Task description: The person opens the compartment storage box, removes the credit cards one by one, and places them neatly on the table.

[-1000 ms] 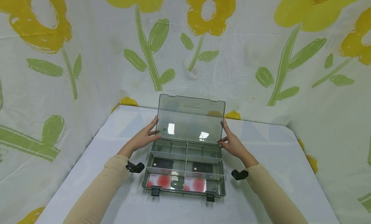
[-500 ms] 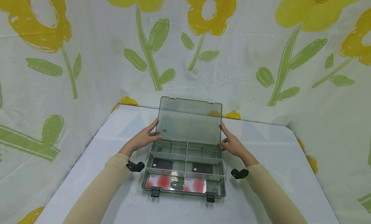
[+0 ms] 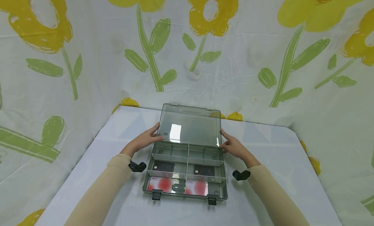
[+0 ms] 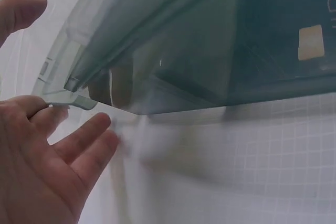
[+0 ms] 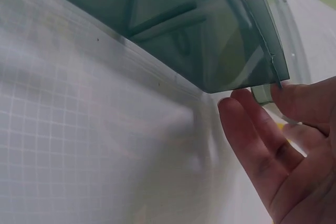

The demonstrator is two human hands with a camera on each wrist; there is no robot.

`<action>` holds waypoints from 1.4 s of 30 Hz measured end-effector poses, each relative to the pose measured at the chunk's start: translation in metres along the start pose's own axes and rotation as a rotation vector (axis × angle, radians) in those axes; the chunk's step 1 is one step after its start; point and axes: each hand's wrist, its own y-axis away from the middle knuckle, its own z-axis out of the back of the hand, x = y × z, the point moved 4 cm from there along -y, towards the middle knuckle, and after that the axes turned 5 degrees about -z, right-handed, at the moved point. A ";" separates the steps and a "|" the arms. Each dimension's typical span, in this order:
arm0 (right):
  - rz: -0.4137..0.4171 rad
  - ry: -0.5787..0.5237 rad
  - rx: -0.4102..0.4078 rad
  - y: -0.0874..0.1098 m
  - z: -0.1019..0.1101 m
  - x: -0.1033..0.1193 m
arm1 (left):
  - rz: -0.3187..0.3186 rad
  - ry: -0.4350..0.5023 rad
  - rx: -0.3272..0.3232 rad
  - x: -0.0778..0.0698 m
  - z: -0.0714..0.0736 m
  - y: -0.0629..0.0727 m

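A smoky transparent organizer box (image 3: pixel 147 183) lies on the white table, its hinged lid (image 3: pixel 193 125) tilted back at the far side. At the lid's left edge is my left hand (image 3: pixel 143 141), thumb over the near corner and fingers behind the rim. My right hand (image 3: pixel 235 148) holds the opposite edge, index finger stretched along it and thumb by the hinge corner. In the right wrist view the thumb (image 5: pixel 304 100) meets the box corner, with fingers below. Inside lie two dark cards (image 3: pixel 163 166) and two pink-and-red cards (image 3: pixel 197 187) in separate compartments.
Two black latches (image 3: pixel 156 195) hang open at the box's front edge. Behind the white table (image 3: pixel 263 193) rises a flower-printed cloth (image 3: pixel 233 67), close to the lid's far edge. The two back compartments (image 3: pixel 178 150) show bare floors.
The lid has tipped farther back, its top edge sinking away from me. Both hands have followed slightly at its sides; the box base and cards stay in place.
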 end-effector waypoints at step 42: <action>-0.024 0.048 0.025 0.004 -0.002 -0.007 | 0.040 -0.060 0.036 0.011 -0.005 -0.003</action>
